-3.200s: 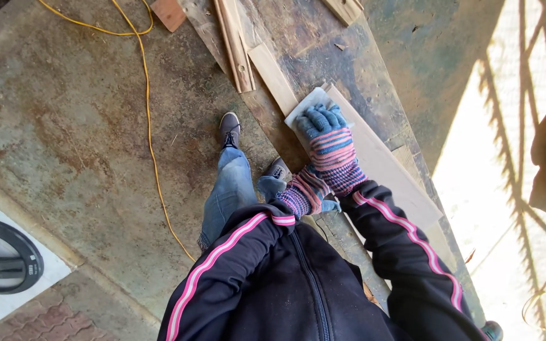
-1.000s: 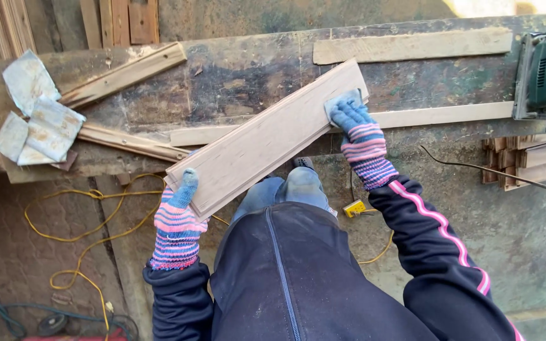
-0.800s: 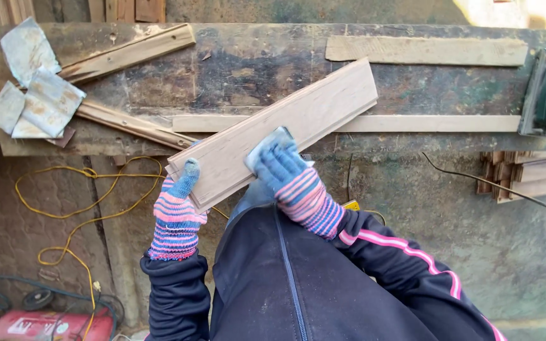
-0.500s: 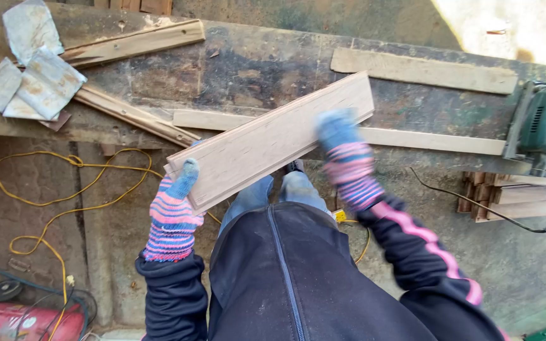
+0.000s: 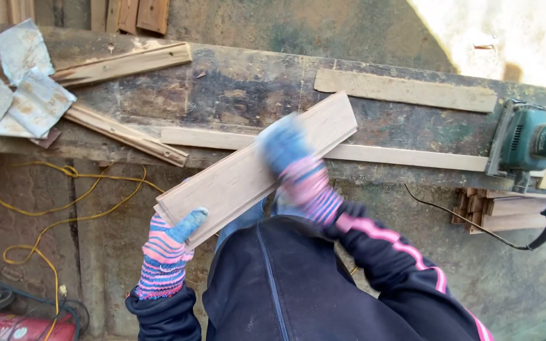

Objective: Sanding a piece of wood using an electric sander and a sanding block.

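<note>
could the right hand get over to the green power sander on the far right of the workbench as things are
Probably yes. The right hand lies on the pale wooden board, and the green power sander sits on the same dark workbench to its right. Only flat wood strips lie between them, nothing upright.

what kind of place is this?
Most likely an outdoor or open-sided carpentry workshop. A worn workbench carries loose wood strips, a green power tool sits at its end, and gloved hands work on a moulded wooden board, with yellow cable across the concrete floor.
</note>
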